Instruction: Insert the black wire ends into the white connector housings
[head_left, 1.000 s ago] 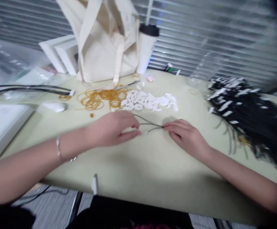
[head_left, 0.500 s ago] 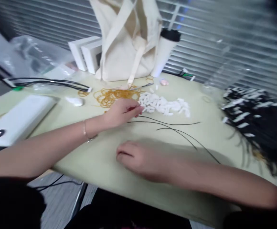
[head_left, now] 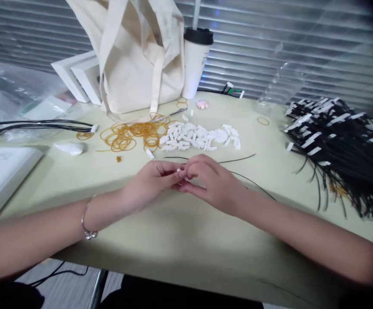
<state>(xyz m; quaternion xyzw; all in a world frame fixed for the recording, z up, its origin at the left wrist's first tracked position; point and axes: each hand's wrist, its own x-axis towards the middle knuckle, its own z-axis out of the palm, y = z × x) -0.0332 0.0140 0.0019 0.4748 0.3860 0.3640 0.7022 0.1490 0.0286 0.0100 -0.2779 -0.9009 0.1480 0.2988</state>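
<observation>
My left hand (head_left: 151, 180) is closed, its thumb and fingers pinching a small white plastic piece (head_left: 179, 170) that barely shows. Against those fingertips presses my right hand (head_left: 217, 182), thumb and fingers curled inward; what it grips is hidden. Just behind both hands lies a pile of similar white plastic pieces (head_left: 193, 136). Thin black wires (head_left: 242, 159) run on the table beneath and beyond my right hand. To the left of the pile is a tangle of yellow rubber bands (head_left: 122, 134).
A canvas bag (head_left: 135, 81) and a lidded cup (head_left: 197, 64) stand at the back. On the right lies a big bundle of black wires with white ends (head_left: 341, 146). A white box-like device (head_left: 9, 176) sits left, near a crumpled white scrap (head_left: 70, 147). A metal tweezer-like tool (head_left: 173, 113) lies behind the bands.
My left hand has come back from the edge of the white pile, toward me. My right hand has risen from the table and met it. The camera view has shifted.
</observation>
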